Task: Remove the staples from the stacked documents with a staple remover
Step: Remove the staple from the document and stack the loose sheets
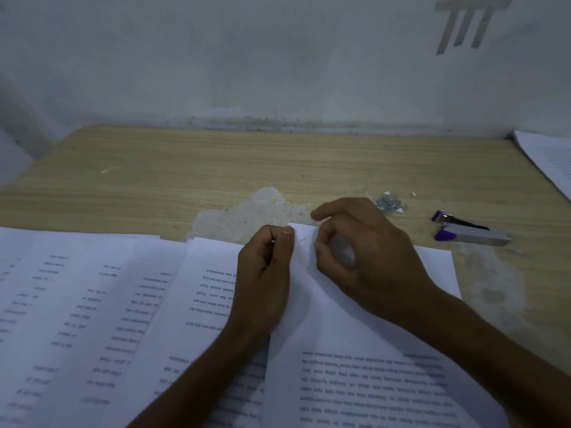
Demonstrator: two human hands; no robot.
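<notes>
A printed document (355, 350) lies in front of me on the wooden desk (185, 168), its top corner lifted. My left hand (265, 273) pinches that corner between thumb and fingers. My right hand (364, 257) grips the same corner from the right, fingers curled around the paper. The purple and grey staple remover (472, 231) lies on the desk to the right, away from both hands. A small heap of pulled staples (388, 204) sits just beyond my right hand.
More printed sheets (77, 319) are spread over the left of the desk. Another paper stack (550, 162) lies at the far right edge. The desk surface is worn through in a pale patch (247, 214) behind my hands. A wall runs along the back.
</notes>
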